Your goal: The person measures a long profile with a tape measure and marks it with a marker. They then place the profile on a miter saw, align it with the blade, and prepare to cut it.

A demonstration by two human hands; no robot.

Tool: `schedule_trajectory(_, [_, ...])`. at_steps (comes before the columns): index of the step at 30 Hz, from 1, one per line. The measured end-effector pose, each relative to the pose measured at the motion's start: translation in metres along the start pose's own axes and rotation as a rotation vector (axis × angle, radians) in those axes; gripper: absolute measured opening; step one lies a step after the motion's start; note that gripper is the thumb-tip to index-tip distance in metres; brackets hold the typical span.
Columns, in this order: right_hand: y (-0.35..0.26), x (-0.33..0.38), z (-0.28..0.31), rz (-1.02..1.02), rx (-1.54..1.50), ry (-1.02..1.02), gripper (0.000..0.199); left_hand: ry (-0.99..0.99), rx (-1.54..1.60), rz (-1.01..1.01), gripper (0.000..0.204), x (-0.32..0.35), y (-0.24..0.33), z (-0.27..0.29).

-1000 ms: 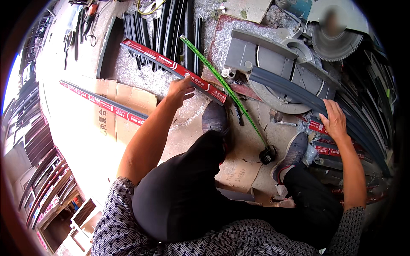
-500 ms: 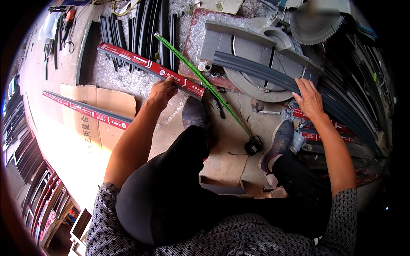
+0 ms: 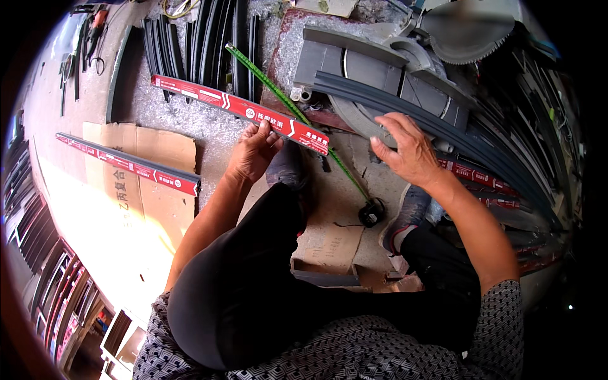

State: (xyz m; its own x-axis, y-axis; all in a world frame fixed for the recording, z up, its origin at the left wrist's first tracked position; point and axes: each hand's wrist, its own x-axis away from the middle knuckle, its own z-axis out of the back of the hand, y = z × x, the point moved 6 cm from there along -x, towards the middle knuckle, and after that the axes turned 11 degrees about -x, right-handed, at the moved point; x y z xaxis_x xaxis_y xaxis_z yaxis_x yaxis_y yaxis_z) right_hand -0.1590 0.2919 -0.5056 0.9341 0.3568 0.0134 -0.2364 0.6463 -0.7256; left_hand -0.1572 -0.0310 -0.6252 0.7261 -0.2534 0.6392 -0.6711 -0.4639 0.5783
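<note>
My left hand (image 3: 254, 152) grips a strip of profile with red printed film (image 3: 209, 95) near its right end, thumb on the printed face. The strip slants across in front of me, over part of an extended green tape measure (image 3: 259, 75). My right hand (image 3: 405, 147) is raised with fingers apart and nothing in it, to the right of the strip's end. Just beyond it, a long dark grey profile (image 3: 380, 101) lies over the grey bed of a mitre saw (image 3: 323, 60). The tape's black case (image 3: 371, 213) rests on the floor between my feet.
A toothed circular blade (image 3: 472, 38) stands at the upper right. Bundled dark profiles (image 3: 215, 50) lie at the back, and more (image 3: 525, 114) crowd the right. Another red-filmed strip (image 3: 126, 163) lies on flattened cardboard (image 3: 152, 196) at left.
My right hand has lifted off the long grey profile and moved left. The red-filmed strip in my left hand has shifted right and turned its printed face more towards me.
</note>
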Motion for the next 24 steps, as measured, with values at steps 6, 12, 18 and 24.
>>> schedule_trajectory(6, [-0.037, -0.025, -0.066, -0.185, -0.383, -0.147, 0.045, -0.157, -0.026, 0.128, 0.008, 0.005, -0.016, -0.023])
schedule_trajectory(12, [-0.029, -0.012, -0.088, -0.354, -0.584, -0.295, 0.036, -0.184, -0.008, 0.15, 0.015, 0.008, -0.017, -0.023])
schedule_trajectory(18, [-0.012, 0.01, -0.059, -0.387, -0.606, -0.373, 0.029, -0.016, 0.053, 0.019, 0.025, -0.008, -0.001, 0.012])
schedule_trajectory(24, [0.032, 0.043, -0.034, -0.565, -0.508, -0.474, 0.03, 0.091, 0.104, -0.096, 0.027, -0.011, 0.019, 0.025])
